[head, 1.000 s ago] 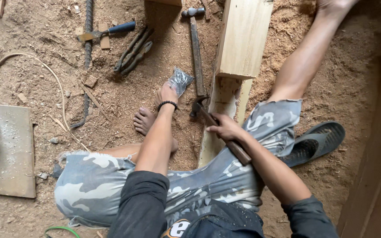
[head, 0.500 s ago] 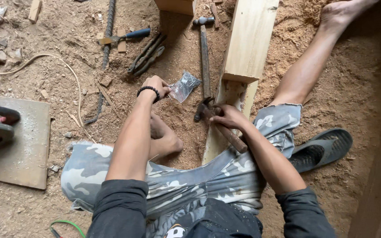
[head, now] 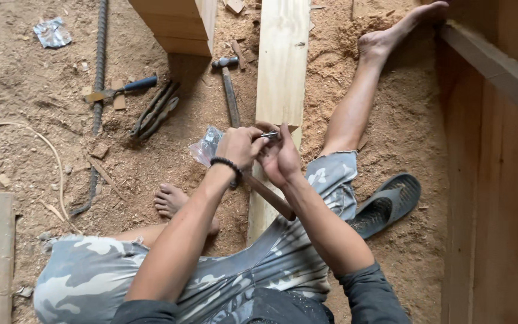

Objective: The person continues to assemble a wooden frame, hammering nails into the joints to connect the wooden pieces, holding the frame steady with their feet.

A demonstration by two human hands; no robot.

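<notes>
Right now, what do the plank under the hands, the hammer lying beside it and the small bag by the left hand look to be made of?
The plank looks like pale unfinished softwood: visible grain, matte, sawdust around it. The hammer seems to have a dark metal head and a wooden-looking handle, dull and worn. The small bag by the left hand looks like thin clear plastic, crinkled and glinting. The right hand holds a small shiny piece, probably metal.

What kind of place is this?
Probably a rough carpentry or building site: a sawdust-covered dirt floor, a long pale wooden plank, a wooden-handled hammer, and a ribbed steel rebar rod lying loose.
</notes>
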